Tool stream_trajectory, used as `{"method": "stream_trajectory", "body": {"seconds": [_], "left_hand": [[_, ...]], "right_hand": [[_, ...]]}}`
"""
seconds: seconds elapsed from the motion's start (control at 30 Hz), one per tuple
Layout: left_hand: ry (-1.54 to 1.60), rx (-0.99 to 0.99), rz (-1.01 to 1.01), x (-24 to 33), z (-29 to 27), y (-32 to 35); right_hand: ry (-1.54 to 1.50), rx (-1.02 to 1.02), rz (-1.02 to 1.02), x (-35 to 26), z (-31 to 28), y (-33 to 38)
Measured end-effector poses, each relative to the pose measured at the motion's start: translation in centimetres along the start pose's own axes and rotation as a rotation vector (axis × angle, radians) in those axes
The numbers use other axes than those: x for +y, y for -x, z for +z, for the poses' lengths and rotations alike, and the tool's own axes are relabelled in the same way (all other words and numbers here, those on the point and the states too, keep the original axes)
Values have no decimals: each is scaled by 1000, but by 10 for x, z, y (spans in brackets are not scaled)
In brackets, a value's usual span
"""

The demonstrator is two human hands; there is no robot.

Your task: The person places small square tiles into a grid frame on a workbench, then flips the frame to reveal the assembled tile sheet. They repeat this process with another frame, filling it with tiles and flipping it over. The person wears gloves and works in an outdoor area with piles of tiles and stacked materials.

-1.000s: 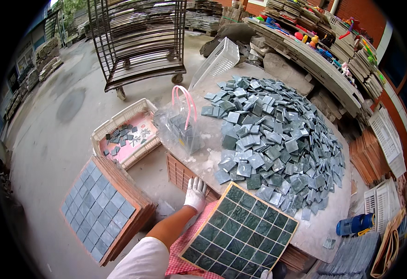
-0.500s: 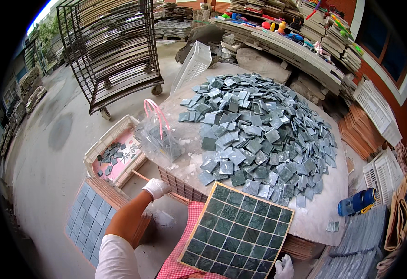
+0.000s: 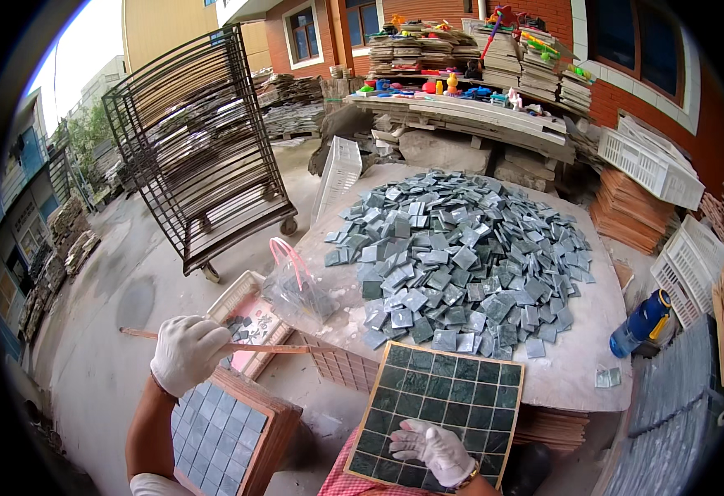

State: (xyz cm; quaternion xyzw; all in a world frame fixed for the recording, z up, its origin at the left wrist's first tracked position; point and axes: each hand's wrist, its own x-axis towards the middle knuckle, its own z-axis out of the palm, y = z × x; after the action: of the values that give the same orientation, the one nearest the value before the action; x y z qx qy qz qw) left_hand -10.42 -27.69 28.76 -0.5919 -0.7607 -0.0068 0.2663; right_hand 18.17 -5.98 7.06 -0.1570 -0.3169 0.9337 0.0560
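Note:
My left hand [image 3: 187, 355], in a white glove, is closed round a thin reddish-brown wooden strip [image 3: 267, 348], raised above a stack of boards faced with grey-blue tiles [image 3: 217, 434]. The strip's right end meets a brown gridded panel [image 3: 341, 364] at the table's near edge; I cannot tell whether the two are joined. My right hand [image 3: 432, 450], also gloved, lies with fingers spread on a square board of dark green tiles [image 3: 436, 384]. That board rests tilted over red checked cloth [image 3: 341, 475], against the table's near side.
A large heap of loose grey-green tiles [image 3: 469, 256] covers the pale table [image 3: 581, 364]. Left of it are a clear bag with pink handles [image 3: 300, 293] and a crate [image 3: 238, 293] with tile pieces. A blue bottle [image 3: 639, 322] stands right; a wheeled metal rack [image 3: 205, 157] stands behind left.
My left hand has lifted and moved left with the wooden strip. My right hand has come from beside the green-tiled board onto its face. The view has tilted upward.

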Motion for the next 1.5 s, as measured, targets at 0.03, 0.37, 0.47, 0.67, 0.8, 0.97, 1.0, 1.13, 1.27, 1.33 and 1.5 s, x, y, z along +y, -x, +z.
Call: {"method": "stream_trajectory", "body": {"seconds": [0.03, 0.37, 0.47, 0.67, 0.8, 0.97, 1.0, 1.13, 1.27, 1.33, 1.5], "left_hand": [[-75, 83, 33, 24, -13, -10], [19, -133, 248, 162, -21, 22], [446, -72, 356, 154, -38, 61], [440, -43, -79, 93, -28, 60], [167, -3, -450, 17, 30, 61], [1569, -165, -627, 21, 147, 40], [1822, -87, -777, 56, 143, 31], [1797, -66, -974, 82, 179, 62], [1851, -188, -1047, 124, 201, 45], [1669, -229, -1019, 128, 204, 54], [1079, -196, -694, 166, 259, 67]], "right_hand": [[1, -201, -57, 5, 26, -9], [-479, -152, -80, 14, 96, -6], [-481, -73, -91, 26, 106, 34], [362, 9, -379, 2, 47, 62], [390, -124, -422, -70, 68, 58], [353, 87, -276, -134, 19, 33], [442, 123, -392, -134, -1, 32], [397, 176, -446, -53, -39, 39], [643, 534, -411, 1, -98, 56], [673, 657, -322, -15, -81, 49], [783, 861, -410, -55, -112, 38]]}}
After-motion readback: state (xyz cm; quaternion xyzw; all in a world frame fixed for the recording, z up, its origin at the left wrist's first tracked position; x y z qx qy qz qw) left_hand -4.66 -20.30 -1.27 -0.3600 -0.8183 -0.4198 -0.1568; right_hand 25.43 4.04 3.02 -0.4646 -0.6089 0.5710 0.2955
